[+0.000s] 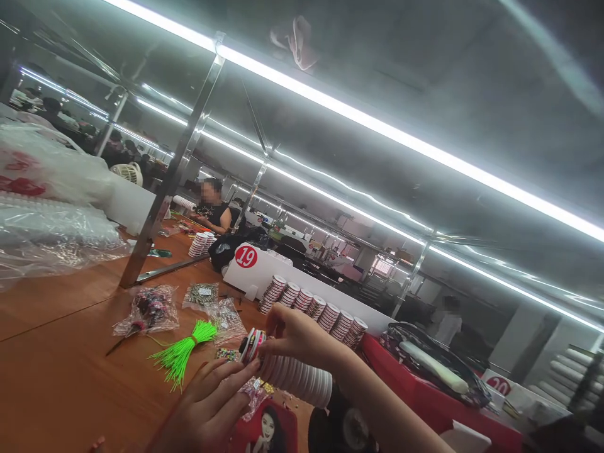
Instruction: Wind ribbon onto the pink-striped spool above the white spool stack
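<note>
A row of white spools (302, 377) stands close together in one line, its far end leading to a dark round part (352, 425). The near-end spool (255, 345) carries bright coloured thread or beads, too small to make out. My right hand (299, 336) curls over it from above, thumb and fingers closed on its rim. From below left, my left hand (212, 402) presses its fingertips against the same spool; its thumb is hidden. Just beneath the hands lie small bags of beads (255, 399) and a red item with a portrait (271, 428).
On the brown table (61, 340) lie a bright green bundle of strands (189, 349) and a bag of dark pieces (153, 308). Stacked wound spools (330, 314) line a white partition (297, 283). A metal post (165, 195) rises at left; a co-worker (212, 207) sits beyond.
</note>
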Demonstrator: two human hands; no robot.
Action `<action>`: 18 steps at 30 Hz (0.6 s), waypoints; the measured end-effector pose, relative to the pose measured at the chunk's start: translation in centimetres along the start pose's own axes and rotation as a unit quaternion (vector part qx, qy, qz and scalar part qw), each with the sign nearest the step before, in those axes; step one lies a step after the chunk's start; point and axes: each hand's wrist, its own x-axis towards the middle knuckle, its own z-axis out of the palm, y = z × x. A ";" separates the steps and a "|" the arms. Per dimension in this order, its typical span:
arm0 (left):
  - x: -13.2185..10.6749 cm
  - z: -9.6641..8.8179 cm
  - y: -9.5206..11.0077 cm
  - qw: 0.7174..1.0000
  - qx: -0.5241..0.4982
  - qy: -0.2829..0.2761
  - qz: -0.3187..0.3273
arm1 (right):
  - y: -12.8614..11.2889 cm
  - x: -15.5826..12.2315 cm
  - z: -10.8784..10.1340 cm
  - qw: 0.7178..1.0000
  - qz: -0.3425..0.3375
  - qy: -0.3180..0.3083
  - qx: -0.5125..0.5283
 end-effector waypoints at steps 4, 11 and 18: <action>-0.1 -0.1 0.0 1.000 0.001 -0.005 -0.002 | -0.4 0.4 -0.8 0.996 -0.060 -0.007 -0.072; -0.5 0.2 -0.2 1.000 0.003 -0.012 0.001 | 0.2 0.5 -1.0 0.990 -0.096 -0.007 -0.107; -0.6 0.2 -0.1 1.000 -0.004 -0.026 -0.004 | -0.2 0.5 -0.8 0.987 -0.101 0.001 -0.128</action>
